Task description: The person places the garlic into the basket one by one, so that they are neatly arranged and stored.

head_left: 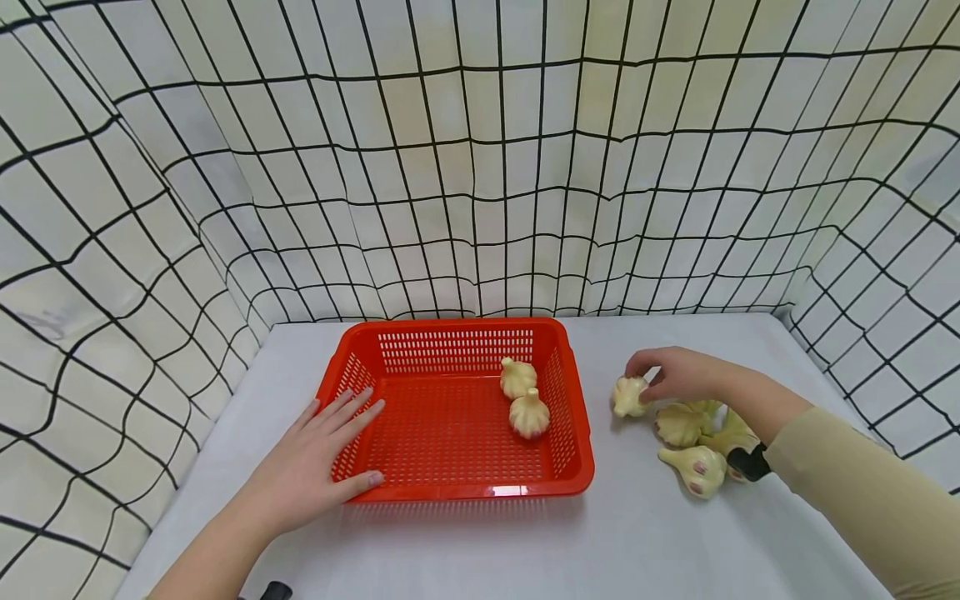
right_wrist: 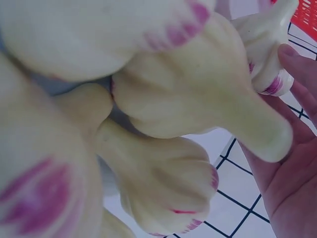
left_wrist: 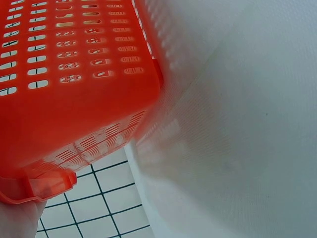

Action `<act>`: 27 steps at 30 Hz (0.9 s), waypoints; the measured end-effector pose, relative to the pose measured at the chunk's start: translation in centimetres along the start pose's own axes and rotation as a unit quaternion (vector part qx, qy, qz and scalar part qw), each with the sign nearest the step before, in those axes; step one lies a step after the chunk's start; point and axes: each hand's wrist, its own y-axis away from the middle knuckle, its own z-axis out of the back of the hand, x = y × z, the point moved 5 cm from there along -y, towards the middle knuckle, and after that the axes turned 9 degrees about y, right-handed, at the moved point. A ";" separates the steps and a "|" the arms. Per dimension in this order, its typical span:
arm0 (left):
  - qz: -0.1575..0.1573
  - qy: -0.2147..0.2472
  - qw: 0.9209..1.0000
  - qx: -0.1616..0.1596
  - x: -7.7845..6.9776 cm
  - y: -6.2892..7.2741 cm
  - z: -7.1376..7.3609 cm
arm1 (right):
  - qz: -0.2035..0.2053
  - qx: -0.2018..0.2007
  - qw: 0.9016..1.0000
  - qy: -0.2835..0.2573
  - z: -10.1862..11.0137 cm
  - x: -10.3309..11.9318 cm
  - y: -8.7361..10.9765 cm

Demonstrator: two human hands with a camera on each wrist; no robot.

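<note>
Between thumb and fingers, my right hand [head_left: 678,373] pinches a garlic bulb [head_left: 628,397] at the right of the red basket. The same bulb [right_wrist: 270,54] shows in the right wrist view, against the fingers. My left hand [head_left: 318,467] rests on the left rim of the red plastic basket [head_left: 468,492], its fingers spread over the edge. Inside the basket, toward its right wall, lie one garlic bulb [head_left: 518,377] and, just in front, another bulb [head_left: 529,414]. In the left wrist view the basket's slotted side [left_wrist: 74,99] fills the left half, with little of the hand showing.
Under and beside my right forearm sits a pile of several garlic bulbs [head_left: 697,471], partly hidden by the sleeve. The table has a white cover [head_left: 480,554]. Black netting [head_left: 495,192] over pale walls encloses the back and both sides.
</note>
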 end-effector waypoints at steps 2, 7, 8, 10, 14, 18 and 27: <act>0.000 -0.001 1.000 0.001 0.0 0.0 0.0 | 0.002 -0.006 1.000 0.004 0.1 -0.1 0.0; 0.000 -0.002 1.000 0.002 0.1 0.0 0.0 | 0.004 -0.021 1.000 0.021 0.3 -0.4 0.2; 0.000 -0.002 1.000 0.002 0.1 0.0 0.0 | 0.004 -0.023 0.999 0.023 0.4 -0.4 0.2; -0.001 -0.002 1.000 0.001 0.1 0.0 0.0 | 0.005 -0.026 0.999 0.029 0.4 -0.4 0.3; -0.001 -0.001 1.000 0.000 0.1 0.0 0.0 | 0.008 -0.028 0.998 0.051 0.4 -0.4 0.4; -0.001 -0.001 1.000 -0.001 0.1 0.0 0.0 | 0.006 -0.025 0.996 0.089 0.3 -0.4 0.4; 0.000 0.000 1.000 -0.001 0.1 0.0 0.0 | -0.023 -0.023 0.992 0.124 0.3 -1.1 0.3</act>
